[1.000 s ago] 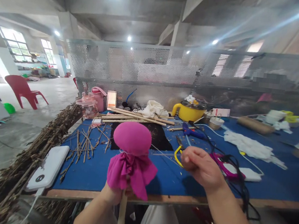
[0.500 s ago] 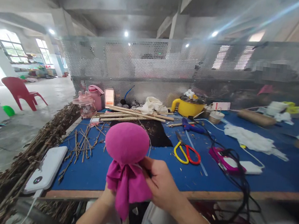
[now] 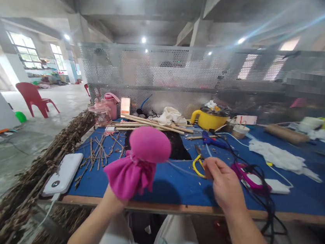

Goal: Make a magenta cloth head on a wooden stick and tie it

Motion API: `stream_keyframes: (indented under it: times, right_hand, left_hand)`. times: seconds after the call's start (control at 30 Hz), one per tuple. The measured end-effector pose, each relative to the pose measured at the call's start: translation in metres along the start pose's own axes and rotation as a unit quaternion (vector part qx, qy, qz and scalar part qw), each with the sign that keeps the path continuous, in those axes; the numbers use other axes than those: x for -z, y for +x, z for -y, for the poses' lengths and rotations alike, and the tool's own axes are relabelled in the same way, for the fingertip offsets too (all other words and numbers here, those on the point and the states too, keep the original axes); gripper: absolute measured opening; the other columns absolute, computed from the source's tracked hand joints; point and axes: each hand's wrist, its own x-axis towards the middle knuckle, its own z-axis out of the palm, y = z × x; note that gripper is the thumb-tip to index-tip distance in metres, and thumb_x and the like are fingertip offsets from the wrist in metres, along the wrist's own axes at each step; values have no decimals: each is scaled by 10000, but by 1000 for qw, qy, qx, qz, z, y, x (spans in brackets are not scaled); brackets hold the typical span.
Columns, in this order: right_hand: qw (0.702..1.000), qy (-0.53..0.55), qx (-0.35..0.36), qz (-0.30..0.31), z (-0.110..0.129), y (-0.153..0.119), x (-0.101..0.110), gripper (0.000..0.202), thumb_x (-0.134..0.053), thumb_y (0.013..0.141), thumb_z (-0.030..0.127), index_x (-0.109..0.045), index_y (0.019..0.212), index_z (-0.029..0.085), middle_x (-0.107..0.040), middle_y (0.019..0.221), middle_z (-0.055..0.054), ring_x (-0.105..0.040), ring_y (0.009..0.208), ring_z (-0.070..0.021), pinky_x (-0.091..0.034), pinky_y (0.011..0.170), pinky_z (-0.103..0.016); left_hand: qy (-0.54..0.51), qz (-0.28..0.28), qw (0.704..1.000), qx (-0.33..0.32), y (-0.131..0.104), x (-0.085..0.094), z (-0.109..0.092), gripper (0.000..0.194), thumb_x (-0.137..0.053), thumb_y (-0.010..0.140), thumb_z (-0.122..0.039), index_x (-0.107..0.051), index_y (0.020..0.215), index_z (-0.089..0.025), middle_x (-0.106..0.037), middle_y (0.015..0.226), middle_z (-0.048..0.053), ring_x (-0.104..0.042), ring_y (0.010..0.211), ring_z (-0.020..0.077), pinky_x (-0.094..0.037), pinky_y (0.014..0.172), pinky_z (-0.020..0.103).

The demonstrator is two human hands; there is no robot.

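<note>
A ball wrapped in magenta cloth [image 3: 150, 144] stands up over the table's near half, gathered at the neck with a loose cloth skirt below. My left hand [image 3: 116, 199] grips it from underneath; the skirt hides the fingers. A thin, pale thread [image 3: 182, 168] runs from the neck to the right. Its other end meets my right hand [image 3: 222, 180], whose thumb and fingers are pinched together on it. Just behind that hand lie scissors [image 3: 196, 167] with a yellow handle loop showing; the rest of the handles is covered by the hand.
Dry twigs [image 3: 97, 151] and a white power bank [image 3: 63, 174] lie to the left on the blue tabletop [image 3: 90, 190]. Wooden sticks [image 3: 156, 125], a yellow pot [image 3: 212, 120] and a blue glue gun [image 3: 214, 140] sit farther back. Black cables [image 3: 271, 212] hang over the right front edge.
My right hand has moved away from the ball's neck to the right, drawing the thread out. The wrapped ball has tilted, its skirt swinging left, and my left hand still holds it.
</note>
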Motion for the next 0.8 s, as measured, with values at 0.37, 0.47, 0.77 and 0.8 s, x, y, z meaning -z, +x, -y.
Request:
stream_keyframes:
  times: [0.37, 0.47, 0.77, 0.8]
  right_hand:
    - [966, -89, 110, 217, 54, -9, -35, 680, -758, 633, 436, -512, 1225, 210, -577, 1242, -93, -561, 1116, -286, -466, 921, -381]
    - [970, -95, 74, 211, 48, -5, -41, 636, -737, 640, 405, -530, 1205, 198, -600, 1209, -89, -593, 1049, -269, -483, 884, -375]
    - [966, -54, 58, 244, 71, 0, -63, 611, -772, 575, 381, -602, 1129, 187, -655, 1103, -61, -619, 961, -240, -502, 827, -338]
    - [966, -54, 43, 251, 71, 2, -63, 604, -778, 567, 375, -608, 1115, 187, -656, 1086, -60, -622, 940, -236, -502, 821, -341]
  left_hand:
    - [84, 198, 974, 63, -13, -15, -29, 304, -543, 865, -388, -660, 1080, -209, -693, 1107, 62, -630, 1025, 239, -481, 939, 361]
    - [270, 6, 959, 92, -10, 13, -43, 368, -422, 904, -436, -650, 1022, -173, -698, 970, 96, -627, 950, 270, -459, 908, 443]
    - [-200, 298, 918, 172, 7, -47, -12, 537, -750, 654, -509, -597, 997, -125, -622, 787, 38, -561, 696, 139, -473, 709, 255]
    - [-208, 287, 917, 182, 6, -51, -8, 488, -745, 668, -500, -601, 948, -128, -600, 742, 19, -530, 654, 116, -459, 683, 235]
